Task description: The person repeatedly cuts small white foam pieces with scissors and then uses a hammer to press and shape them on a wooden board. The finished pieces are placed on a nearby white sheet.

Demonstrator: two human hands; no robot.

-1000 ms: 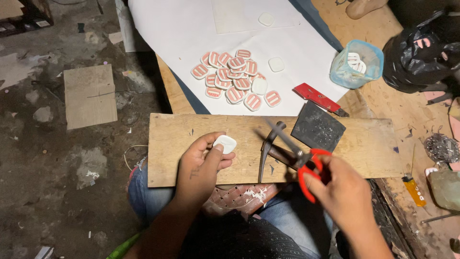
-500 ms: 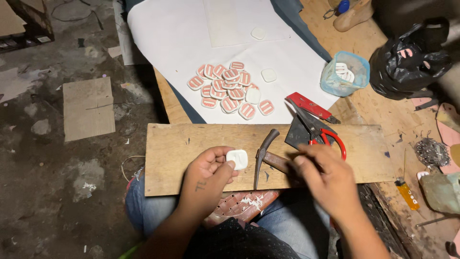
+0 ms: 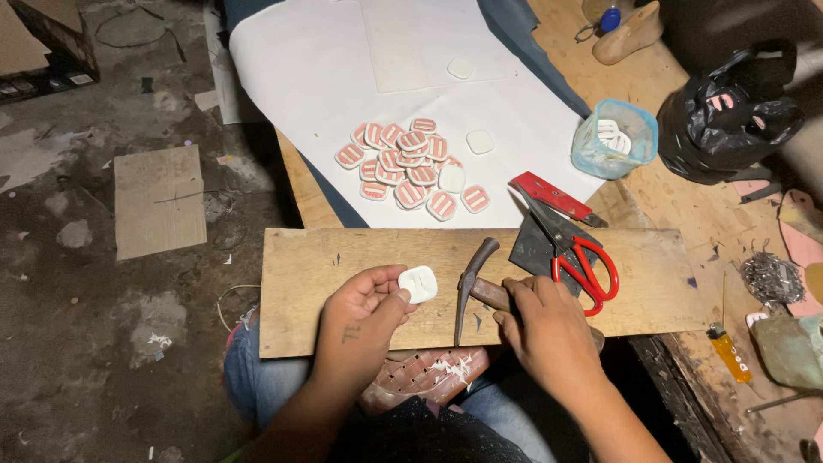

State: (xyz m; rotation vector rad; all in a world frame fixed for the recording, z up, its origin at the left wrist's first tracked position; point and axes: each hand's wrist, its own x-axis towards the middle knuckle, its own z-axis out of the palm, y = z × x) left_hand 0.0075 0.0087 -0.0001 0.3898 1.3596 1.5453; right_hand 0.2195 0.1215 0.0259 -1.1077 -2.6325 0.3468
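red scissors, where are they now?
In the head view, the red scissors lie on the wooden board, right side, over a dark sheet, just beyond the right hand.

White square piece (image 3: 418,284), hammer (image 3: 474,287) on board (image 3: 300,283)

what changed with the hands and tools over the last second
The right hand let go of the red-handled scissors, which now lie on the wooden board, and took hold of the hammer. The left hand kept the small white piece pinned to the board throughout.
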